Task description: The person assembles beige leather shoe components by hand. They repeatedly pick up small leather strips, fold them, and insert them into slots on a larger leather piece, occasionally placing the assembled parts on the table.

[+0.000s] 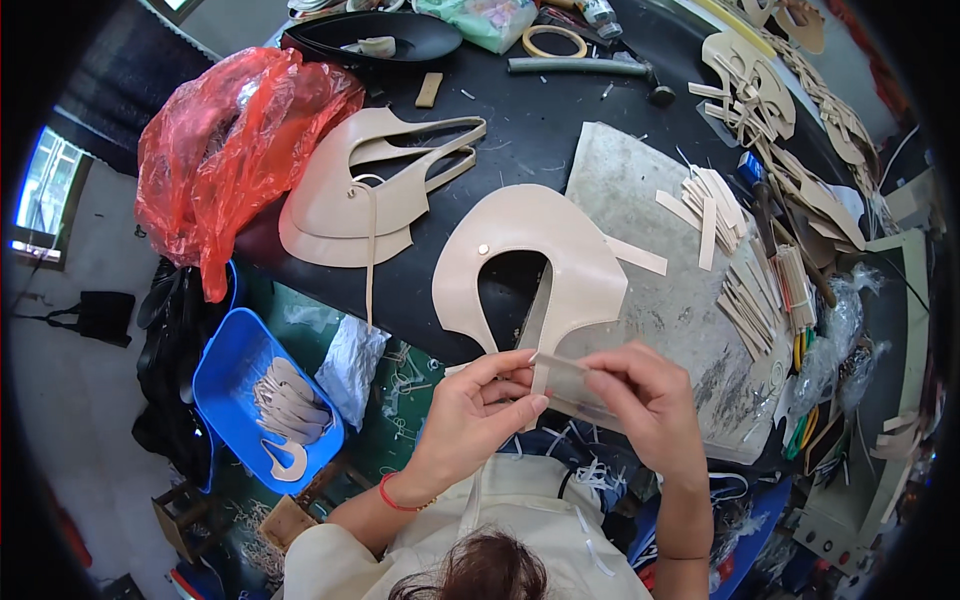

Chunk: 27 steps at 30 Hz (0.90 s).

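Observation:
Both my hands meet at the near edge of the black table. With thumb and fingertips, my left hand (490,400) pinches one end of a short beige leather strip (562,376). The fingers of my right hand (645,395) close on the strip's other end, where it looks greyish and slightly bent. Just beyond them lies a horseshoe-shaped beige leather piece (580,250) with a small metal stud, its opening toward me. It rests partly on a worn grey board (610,150). A beige leather strap (638,256) sticks out from its right side.
Stitched leather parts (350,220) lie at the left, beside a red plastic bag (215,150). Loose strips (710,205) are piled on the board. A hammer (590,67) and tape roll (553,42) lie at the back. A blue bin (225,395) holds leather cutouts.

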Motion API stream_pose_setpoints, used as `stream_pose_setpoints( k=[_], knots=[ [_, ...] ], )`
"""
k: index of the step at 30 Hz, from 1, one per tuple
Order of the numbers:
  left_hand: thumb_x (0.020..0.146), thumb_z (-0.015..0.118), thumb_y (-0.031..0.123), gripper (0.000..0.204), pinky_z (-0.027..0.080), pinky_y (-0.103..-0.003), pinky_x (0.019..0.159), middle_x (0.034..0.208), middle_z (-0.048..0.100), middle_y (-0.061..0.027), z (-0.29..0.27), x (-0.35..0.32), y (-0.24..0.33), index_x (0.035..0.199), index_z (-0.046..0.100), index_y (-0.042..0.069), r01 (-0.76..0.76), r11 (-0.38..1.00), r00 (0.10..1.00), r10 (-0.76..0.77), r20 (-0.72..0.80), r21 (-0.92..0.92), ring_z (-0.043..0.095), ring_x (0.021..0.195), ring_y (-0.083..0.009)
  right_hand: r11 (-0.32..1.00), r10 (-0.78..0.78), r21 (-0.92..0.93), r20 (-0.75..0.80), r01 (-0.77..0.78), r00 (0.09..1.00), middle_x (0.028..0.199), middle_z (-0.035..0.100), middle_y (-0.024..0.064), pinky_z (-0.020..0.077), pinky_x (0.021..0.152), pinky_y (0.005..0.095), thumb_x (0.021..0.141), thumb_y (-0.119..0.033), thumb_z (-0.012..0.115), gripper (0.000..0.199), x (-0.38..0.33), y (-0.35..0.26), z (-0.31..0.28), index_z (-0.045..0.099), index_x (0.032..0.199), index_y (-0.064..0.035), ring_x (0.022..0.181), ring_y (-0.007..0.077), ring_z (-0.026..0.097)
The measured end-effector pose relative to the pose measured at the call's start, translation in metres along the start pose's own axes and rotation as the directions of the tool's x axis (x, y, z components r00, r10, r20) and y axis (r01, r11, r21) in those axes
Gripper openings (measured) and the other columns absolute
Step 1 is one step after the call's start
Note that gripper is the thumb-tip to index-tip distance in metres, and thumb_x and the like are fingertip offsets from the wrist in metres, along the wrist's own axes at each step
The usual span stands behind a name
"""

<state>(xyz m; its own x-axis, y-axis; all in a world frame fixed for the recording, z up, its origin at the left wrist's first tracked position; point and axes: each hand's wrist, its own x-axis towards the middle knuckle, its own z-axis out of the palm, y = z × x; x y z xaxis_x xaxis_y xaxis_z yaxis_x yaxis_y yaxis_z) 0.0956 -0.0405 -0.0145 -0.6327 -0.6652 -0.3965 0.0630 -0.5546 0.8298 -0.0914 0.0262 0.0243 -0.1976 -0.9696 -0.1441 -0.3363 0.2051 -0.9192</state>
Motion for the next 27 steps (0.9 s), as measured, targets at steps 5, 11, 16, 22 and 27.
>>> stream_pose_setpoints(
  k=[5,11,16,22,27],
  knots=[
    [0.082,0.068,-0.001,0.043,0.054,-0.026,0.077,0.101,0.063,-0.0137,0.003,0.001,0.006,0.121,0.050,-0.007,0.060,0.998,0.998,-0.060,-0.032,0.015,0.064,0.092,-0.0162,0.969,0.144,0.198,0.037,-0.149,0.989,0.081,0.065,0.0093,0.0504,0.063,0.0250,0.086,-0.003,0.063,0.011,0.001,0.000,0.014,0.065,0.095,0.0037,0.071,0.0121,0.063],
    [0.082,0.068,-0.001,0.043,0.054,-0.026,0.077,0.100,0.064,-0.0139,0.001,0.001,0.006,0.121,0.050,-0.006,0.081,0.996,0.996,-0.080,-0.026,0.040,0.064,0.092,-0.0159,0.967,0.173,0.169,0.122,-0.192,0.977,0.083,0.065,0.0101,0.0511,0.065,0.0257,0.086,-0.005,0.062,0.012,0.010,0.004,0.013,0.064,0.093,0.0049,0.072,0.0122,0.064],
    [0.084,0.066,-0.002,0.043,0.054,-0.027,0.079,0.103,0.064,-0.0155,-0.001,0.000,0.005,0.123,0.049,-0.006,0.072,0.997,0.997,-0.072,0.000,0.016,0.064,0.096,-0.0180,0.965,0.195,0.142,0.162,-0.219,0.967,0.082,0.064,0.0096,0.0491,0.061,0.0253,0.086,-0.006,0.062,0.012,0.012,0.005,0.012,0.064,0.093,0.0046,0.070,0.0117,0.062],
    [0.088,0.062,0.001,0.039,0.054,-0.028,0.081,0.104,0.064,-0.0156,-0.002,0.000,0.003,0.123,0.048,-0.006,0.050,0.999,0.999,-0.050,0.007,0.021,0.065,0.098,-0.0209,0.978,0.155,0.115,0.157,-0.174,0.975,0.081,0.062,0.0088,0.0474,0.059,0.0251,0.086,-0.005,0.062,0.012,0.011,0.007,0.013,0.064,0.093,0.0042,0.068,0.0116,0.060],
    [0.094,0.054,0.007,0.031,0.057,-0.031,0.078,0.102,0.064,-0.0176,-0.003,0.005,0.001,0.121,0.048,-0.007,0.064,0.994,0.998,-0.067,-0.023,-0.092,0.067,0.091,-0.0220,0.978,0.101,0.167,0.144,-0.125,0.984,0.079,0.062,0.0079,0.0467,0.058,0.0249,0.086,-0.005,0.062,0.011,0.009,0.013,0.018,0.064,0.093,0.0033,0.067,0.0117,0.060]
  ],
)
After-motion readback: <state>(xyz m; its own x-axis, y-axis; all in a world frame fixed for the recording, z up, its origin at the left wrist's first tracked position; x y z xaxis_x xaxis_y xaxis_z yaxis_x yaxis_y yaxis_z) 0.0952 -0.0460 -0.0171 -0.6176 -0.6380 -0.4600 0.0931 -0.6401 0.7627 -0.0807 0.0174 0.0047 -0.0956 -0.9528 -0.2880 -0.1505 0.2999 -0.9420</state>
